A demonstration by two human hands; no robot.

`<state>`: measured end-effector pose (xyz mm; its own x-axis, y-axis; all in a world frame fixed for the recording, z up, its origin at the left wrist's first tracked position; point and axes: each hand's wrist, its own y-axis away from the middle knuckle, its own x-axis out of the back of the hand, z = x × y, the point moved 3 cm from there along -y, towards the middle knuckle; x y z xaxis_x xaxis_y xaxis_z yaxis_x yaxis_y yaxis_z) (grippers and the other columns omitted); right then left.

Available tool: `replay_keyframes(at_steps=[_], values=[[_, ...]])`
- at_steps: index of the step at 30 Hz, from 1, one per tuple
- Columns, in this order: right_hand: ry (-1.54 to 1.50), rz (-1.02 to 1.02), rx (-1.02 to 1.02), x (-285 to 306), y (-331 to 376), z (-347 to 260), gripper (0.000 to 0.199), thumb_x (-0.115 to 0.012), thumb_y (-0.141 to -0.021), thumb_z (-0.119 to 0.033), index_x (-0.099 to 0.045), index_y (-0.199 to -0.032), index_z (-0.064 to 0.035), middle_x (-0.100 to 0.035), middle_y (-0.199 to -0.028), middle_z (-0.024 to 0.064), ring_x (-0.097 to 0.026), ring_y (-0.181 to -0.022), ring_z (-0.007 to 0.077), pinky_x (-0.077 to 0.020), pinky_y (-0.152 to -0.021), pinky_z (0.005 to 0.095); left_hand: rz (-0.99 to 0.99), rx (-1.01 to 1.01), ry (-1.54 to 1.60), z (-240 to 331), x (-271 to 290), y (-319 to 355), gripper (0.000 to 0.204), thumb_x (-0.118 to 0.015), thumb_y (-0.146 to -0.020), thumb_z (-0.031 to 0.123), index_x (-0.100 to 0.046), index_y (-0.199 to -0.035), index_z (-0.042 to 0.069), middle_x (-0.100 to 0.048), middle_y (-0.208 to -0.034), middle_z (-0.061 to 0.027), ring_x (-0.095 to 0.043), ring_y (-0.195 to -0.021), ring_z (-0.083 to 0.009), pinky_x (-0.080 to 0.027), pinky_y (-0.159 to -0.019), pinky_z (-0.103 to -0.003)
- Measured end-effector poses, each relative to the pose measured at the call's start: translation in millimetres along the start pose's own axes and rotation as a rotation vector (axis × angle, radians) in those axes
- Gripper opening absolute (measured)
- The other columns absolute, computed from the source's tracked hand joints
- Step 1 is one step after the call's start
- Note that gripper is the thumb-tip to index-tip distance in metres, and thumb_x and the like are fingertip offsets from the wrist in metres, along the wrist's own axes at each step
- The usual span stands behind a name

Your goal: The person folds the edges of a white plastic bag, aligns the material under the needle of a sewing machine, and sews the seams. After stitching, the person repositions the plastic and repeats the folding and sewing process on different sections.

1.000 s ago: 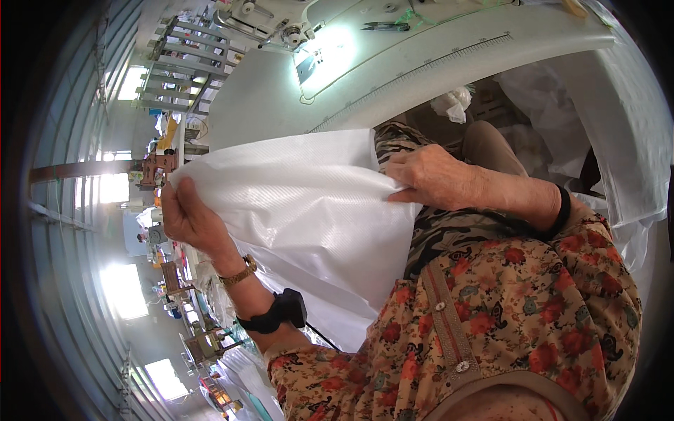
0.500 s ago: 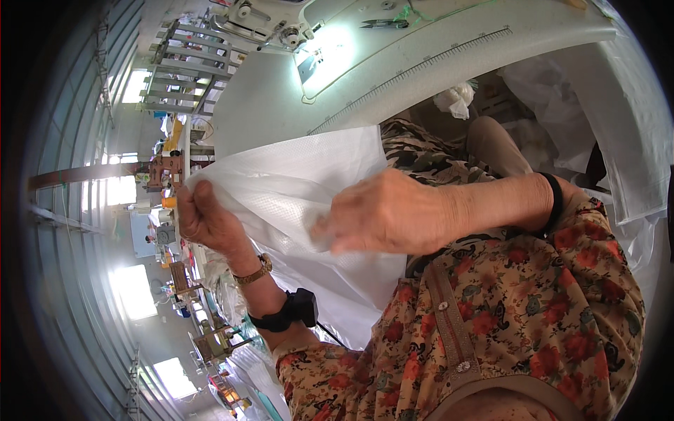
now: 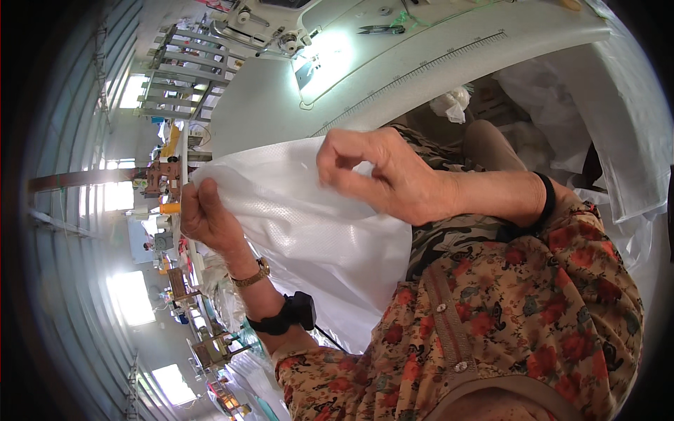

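Observation:
A white woven plastic sheet [image 3: 295, 231] spreads across my lap, rumpled and shiny. At its far left corner my left hand [image 3: 207, 217] is closed, with the sheet's edge pinched between thumb and fingers. My right hand [image 3: 382, 172] is over the sheet's upper part, its fingers curled toward the thumb in a ring. White shows through that ring. The fingertips are slightly blurred, and whether they grip anything cannot be made out. Beyond the sheet, the sewing machine [image 3: 288, 42] has its lamp lit over the needle area.
The pale machine table [image 3: 267, 105] carries a printed ruler scale [image 3: 421, 70] near its front edge. Thread snips [image 3: 381, 29] lie on it, beside green thread ends [image 3: 407, 19]. White plastic material [image 3: 611, 126] hangs at the right. A slatted grey rack [image 3: 186, 70] stands at the left.
My right hand has moved up and away from the middle of the sheet, its fingers now curled in a ring. My left hand stays nearly in place on the corner.

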<state>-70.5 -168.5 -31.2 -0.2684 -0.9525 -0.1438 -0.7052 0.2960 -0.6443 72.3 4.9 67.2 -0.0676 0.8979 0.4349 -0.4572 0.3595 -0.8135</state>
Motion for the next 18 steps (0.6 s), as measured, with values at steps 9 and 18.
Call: replay_keyframes(at_steps=[9,18], values=[[0.271,-0.219,-0.003,-11.8,11.4,-18.4,0.022,-0.062,-0.087,-0.022,-0.049,-0.089,-0.0039,-0.059,-0.07,0.015,-0.06,-0.064,0.0362,-0.0471,-0.057,0.0423,-0.068,-0.042,-0.025,-11.0,-3.9,-5.0,0.029,-0.064,-0.091,0.023,-0.056,-0.07,0.005,-0.059,-0.069,0.0039,-0.046,-0.063,-0.0031,-0.04,-0.06,-0.02],[0.368,-0.012,-0.078,12.7,-11.4,9.4,0.021,-0.064,-0.086,-0.014,-0.049,-0.088,0.0001,-0.06,-0.069,0.0181,-0.06,-0.068,0.0379,-0.0484,-0.06,0.0431,0.014,0.02,0.028,16.1,-0.7,2.8,0.038,-0.066,-0.09,0.031,-0.054,-0.07,0.001,-0.052,-0.063,0.0016,-0.039,-0.059,-0.0063,-0.037,-0.056,-0.022]])
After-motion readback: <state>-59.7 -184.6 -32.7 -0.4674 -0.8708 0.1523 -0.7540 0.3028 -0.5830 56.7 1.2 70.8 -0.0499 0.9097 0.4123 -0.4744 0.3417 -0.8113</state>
